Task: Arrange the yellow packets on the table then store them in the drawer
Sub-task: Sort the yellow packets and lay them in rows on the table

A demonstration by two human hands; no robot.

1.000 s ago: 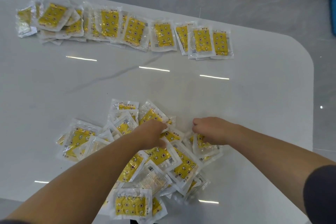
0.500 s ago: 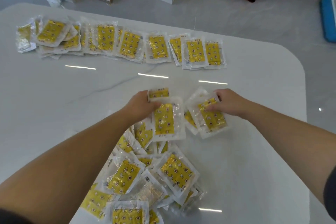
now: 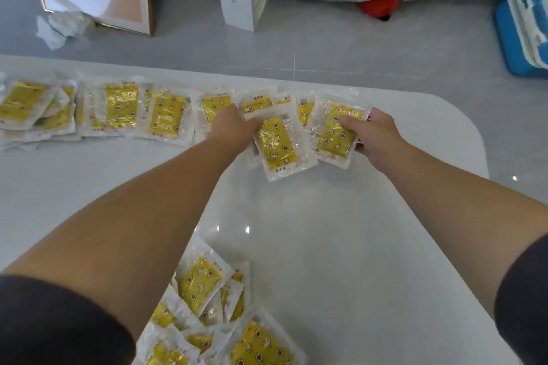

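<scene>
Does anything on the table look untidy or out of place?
At the left end of the row, packets lie tilted and overlapping, unlike the straight ones beside them. The near pile is a jumbled heap.

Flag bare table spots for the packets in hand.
Bare: table middle between the far row and the near pile; the far right corner beyond the right hand. Crowded: the far edge left of the left hand, and the near pile.

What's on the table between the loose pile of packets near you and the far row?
Head view: bare table between the loose pile and the far row; only the left forearm and right forearm reach across above it.
</scene>
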